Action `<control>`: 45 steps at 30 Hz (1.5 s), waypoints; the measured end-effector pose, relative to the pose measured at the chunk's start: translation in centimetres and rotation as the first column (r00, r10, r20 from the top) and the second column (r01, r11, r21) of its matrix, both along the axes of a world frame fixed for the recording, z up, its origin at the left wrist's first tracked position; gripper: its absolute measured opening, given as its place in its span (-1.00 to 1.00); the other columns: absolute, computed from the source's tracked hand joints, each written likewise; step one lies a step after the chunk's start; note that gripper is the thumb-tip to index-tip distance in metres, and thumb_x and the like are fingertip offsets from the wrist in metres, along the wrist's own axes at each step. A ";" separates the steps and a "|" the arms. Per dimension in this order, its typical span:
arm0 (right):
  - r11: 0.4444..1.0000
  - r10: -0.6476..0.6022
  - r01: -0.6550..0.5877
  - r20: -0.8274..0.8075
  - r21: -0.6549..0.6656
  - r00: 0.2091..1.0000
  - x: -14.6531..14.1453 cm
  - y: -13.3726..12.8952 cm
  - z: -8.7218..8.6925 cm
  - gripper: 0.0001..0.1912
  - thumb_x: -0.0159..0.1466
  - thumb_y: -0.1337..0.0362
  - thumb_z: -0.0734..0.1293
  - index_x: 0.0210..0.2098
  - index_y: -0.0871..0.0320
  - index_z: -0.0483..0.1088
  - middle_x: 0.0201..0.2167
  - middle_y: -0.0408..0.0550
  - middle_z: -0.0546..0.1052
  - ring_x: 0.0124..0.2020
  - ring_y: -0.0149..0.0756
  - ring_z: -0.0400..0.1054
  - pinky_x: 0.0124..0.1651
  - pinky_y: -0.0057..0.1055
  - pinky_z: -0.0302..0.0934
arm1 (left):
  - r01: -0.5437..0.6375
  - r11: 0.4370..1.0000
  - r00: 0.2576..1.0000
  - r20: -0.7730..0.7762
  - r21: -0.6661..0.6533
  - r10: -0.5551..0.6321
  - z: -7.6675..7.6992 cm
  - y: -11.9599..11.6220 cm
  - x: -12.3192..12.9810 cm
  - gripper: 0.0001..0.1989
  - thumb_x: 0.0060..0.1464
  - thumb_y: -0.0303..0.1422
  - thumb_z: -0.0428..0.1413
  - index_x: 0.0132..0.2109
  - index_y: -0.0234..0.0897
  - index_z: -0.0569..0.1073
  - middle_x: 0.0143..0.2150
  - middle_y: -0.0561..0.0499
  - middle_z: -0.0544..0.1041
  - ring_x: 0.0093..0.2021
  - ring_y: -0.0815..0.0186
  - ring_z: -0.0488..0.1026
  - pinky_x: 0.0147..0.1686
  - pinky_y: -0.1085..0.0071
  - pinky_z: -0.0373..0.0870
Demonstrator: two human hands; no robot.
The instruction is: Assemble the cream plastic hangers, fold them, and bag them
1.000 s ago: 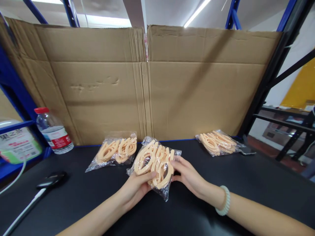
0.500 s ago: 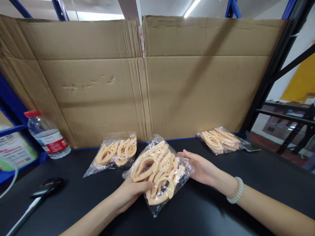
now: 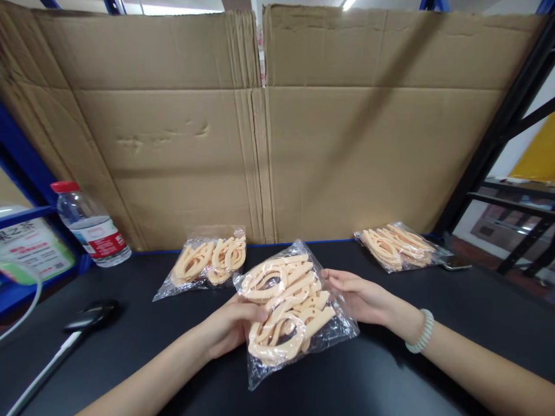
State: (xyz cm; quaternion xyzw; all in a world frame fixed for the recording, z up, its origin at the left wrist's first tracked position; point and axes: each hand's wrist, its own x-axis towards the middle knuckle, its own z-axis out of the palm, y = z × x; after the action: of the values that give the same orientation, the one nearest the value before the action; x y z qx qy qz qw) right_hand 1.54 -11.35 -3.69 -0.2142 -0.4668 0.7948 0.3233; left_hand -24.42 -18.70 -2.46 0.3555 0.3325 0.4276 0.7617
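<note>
Head view: your left hand [image 3: 238, 320] holds a clear bag [image 3: 288, 312] of peach-coloured looped pieces over the table [image 3: 368, 381], thumb on top. Your right hand [image 3: 364, 297] touches its right edge; whether it grips, I cannot tell. A left-hand packet [image 3: 193, 263] and right-hand packet [image 3: 384, 248] lie beyond.

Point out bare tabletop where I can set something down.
Free: between the black cabled device and left forearm; between the right forearm and right plastic bag; between both forearms, nearer than the held plastic bag. Crowded: the middle, where it is close to the left plastic bag.
</note>
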 end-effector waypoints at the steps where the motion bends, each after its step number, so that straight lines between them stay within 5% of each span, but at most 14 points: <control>1: 0.999 -0.017 0.016 -0.033 -0.031 0.999 0.0 0.2 0.0 -0.73 0.07 0.23 0.52 -0.26 0.15 0.48 -0.54 -0.20 0.40 -0.49 -0.43 0.30 -0.32 -0.44 0.25 | -0.015 1.000 1.000 0.005 0.000 0.015 0.0 0.0 0.1 -0.48 -0.27 -0.57 0.27 -0.04 -0.36 0.56 -0.13 -0.19 0.65 -0.11 -0.04 0.59 0.01 0.07 0.44; 4: 0.991 -0.110 0.100 -0.116 -0.092 0.987 0.2 1.1 -0.2 -0.62 0.01 0.29 0.55 -0.17 0.13 0.49 -0.54 -0.26 0.35 -0.47 -0.48 0.26 -0.30 -0.49 0.23 | -0.078 0.997 0.997 -0.001 0.009 0.078 0.1 0.0 0.2 -0.34 -0.28 -0.56 0.28 0.09 -0.36 0.47 -0.11 -0.21 0.64 -0.08 -0.06 0.57 0.03 0.05 0.42; 9: 0.971 -0.239 0.241 -0.058 0.011 0.969 1.1 2.6 -0.5 -0.46 0.02 0.31 0.55 0.00 0.12 0.45 -0.48 -0.24 0.37 -0.40 -0.45 0.28 -0.17 -0.37 0.25 | -0.174 0.982 0.966 -0.183 0.070 0.184 0.4 -0.1 0.4 -0.38 -0.21 -0.46 0.31 0.09 -0.39 0.44 -0.08 -0.23 0.63 -0.08 -0.03 0.57 0.00 0.11 0.45; 15: 0.928 -0.259 0.225 0.077 0.297 0.963 1.7 3.3 -0.2 -0.55 0.07 0.16 0.52 -0.04 0.10 0.50 -0.36 -0.13 0.48 -0.31 -0.37 0.33 -0.07 -0.30 0.23 | -0.127 0.872 0.769 -0.508 0.474 0.388 1.0 0.3 -0.1 -0.51 -0.10 -0.37 0.25 0.04 -0.33 0.43 -0.12 -0.12 0.63 -0.06 0.05 0.55 -0.05 0.22 0.47; 18: 0.830 -0.344 0.234 0.133 0.507 0.930 1.7 3.1 -0.1 -0.66 0.13 0.14 0.46 -0.11 0.09 0.51 -0.34 -0.11 0.50 -0.26 -0.32 0.35 -0.04 -0.27 0.22 | 0.055 0.708 0.574 -0.602 0.704 0.554 1.4 0.2 -0.7 -0.59 0.00 -0.39 0.14 0.04 -0.28 0.41 -0.09 -0.09 0.61 -0.05 0.08 0.54 -0.05 0.21 0.48; 21: 0.665 -0.460 0.222 0.157 0.713 0.874 1.5 3.0 -0.3 -0.84 0.19 0.15 0.39 -0.34 0.12 0.47 -0.34 -0.09 0.47 -0.27 -0.28 0.36 -0.12 -0.28 0.26 | 0.326 0.422 0.393 -0.527 0.846 0.753 1.6 0.1 -1.5 -0.58 0.06 -0.48 0.08 0.10 -0.22 0.36 0.02 -0.09 0.56 -0.01 0.14 0.52 -0.01 0.24 0.44; 23: 0.574 -0.519 0.216 0.147 0.790 0.842 1.5 3.3 -0.6 -0.82 0.19 0.17 0.37 -0.46 0.12 0.41 -0.36 -0.09 0.43 -0.28 -0.27 0.35 -0.17 -0.29 0.27 | 0.579 0.212 0.334 -0.466 0.787 0.819 1.5 0.3 -2.0 -0.57 0.15 -0.55 0.00 0.15 -0.20 0.33 0.08 -0.09 0.54 0.07 0.17 0.47 0.07 0.22 0.38; 25: 0.521 -0.555 0.217 0.134 0.825 0.821 1.6 3.7 -0.9 -0.82 0.18 0.20 0.36 -0.50 0.12 0.39 -0.36 -0.09 0.40 -0.29 -0.26 0.33 -0.19 -0.27 0.26 | 0.789 0.078 0.263 -0.449 0.609 0.854 1.4 0.5 -2.4 -0.55 0.21 -0.58 -0.06 0.20 -0.17 0.30 0.14 -0.10 0.50 0.17 0.13 0.38 0.15 0.12 0.28; 27: 0.461 -0.591 0.201 0.130 0.864 0.796 1.9 4.0 -1.2 -0.84 0.18 0.26 0.34 -0.52 0.12 0.39 -0.38 -0.08 0.40 -0.30 -0.24 0.32 -0.15 -0.22 0.24 | 0.877 0.116 0.122 -0.450 0.467 0.885 1.2 0.6 -2.5 -0.51 0.21 -0.60 -0.05 0.24 -0.15 0.27 0.23 -0.13 0.41 0.24 0.05 0.29 0.16 0.03 0.24; 30: 0.378 -0.636 0.182 0.111 0.908 0.763 2.0 3.9 -1.2 -0.92 0.20 0.34 0.31 -0.43 0.11 0.44 -0.32 -0.04 0.43 -0.22 -0.18 0.33 -0.03 -0.13 0.20 | 0.867 0.294 -0.082 -0.466 0.403 0.881 1.2 0.5 -2.4 -0.33 0.08 -0.69 -0.05 0.29 -0.12 0.19 0.30 -0.16 0.29 0.23 0.02 0.26 0.09 0.06 0.29; 33: 0.278 -0.620 0.111 0.090 0.954 0.779 1.8 2.7 -0.4 -0.79 0.31 0.33 0.23 -0.11 0.07 0.43 -0.10 0.02 0.44 -0.01 -0.16 0.29 0.10 -0.10 0.15 | 0.817 0.444 -0.226 -0.504 0.368 0.833 1.9 0.1 -2.1 -0.19 -0.11 -0.77 -0.09 0.28 -0.11 0.20 0.22 -0.14 0.37 0.13 0.05 0.34 0.00 0.11 0.33; 37: 0.172 -0.504 -0.072 0.151 0.982 0.850 1.4 1.0 0.8 -0.75 0.39 0.28 0.16 -0.06 0.05 0.44 0.03 0.01 0.43 0.14 -0.18 0.20 0.22 -0.11 0.07 | 0.592 0.681 -0.364 -0.612 0.430 0.702 3.5 -0.4 -1.4 -0.50 0.06 -0.66 -0.15 0.11 -0.29 0.35 -0.02 -0.18 0.52 -0.02 0.06 0.45 -0.10 0.19 0.34; 40: 0.142 -0.474 -0.144 0.195 0.979 0.858 1.3 0.7 0.9 -0.69 0.40 0.25 0.16 -0.36 0.09 0.49 -0.16 -0.02 0.52 0.08 -0.16 0.25 0.16 -0.12 0.12 | 0.347 0.859 -0.361 -0.792 0.376 0.492 4.2 -0.4 -1.3 -0.75 0.20 -0.40 -0.14 -0.14 -0.30 0.41 -0.26 -0.18 0.56 -0.22 0.00 0.51 -0.25 0.20 0.33; 45: 0.119 -0.460 -0.289 0.311 0.950 0.832 1.5 1.3 0.1 -0.58 0.41 0.22 0.16 -0.52 0.15 0.45 -0.46 -0.08 0.50 -0.34 -0.32 0.37 -0.03 -0.24 0.19 | 0.232 0.937 -0.203 -0.930 0.259 0.308 3.5 0.4 -2.8 -0.61 0.17 -0.09 -0.14 -0.48 -0.23 0.31 -0.49 -0.08 0.51 -0.46 0.08 0.52 -0.44 0.31 0.29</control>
State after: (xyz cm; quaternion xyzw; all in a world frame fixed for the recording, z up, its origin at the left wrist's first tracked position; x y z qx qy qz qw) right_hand 3.01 -10.05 -3.56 -0.1888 -0.9268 0.1610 0.2820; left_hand -27.18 -18.35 0.99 0.6696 0.7285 0.0655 0.1294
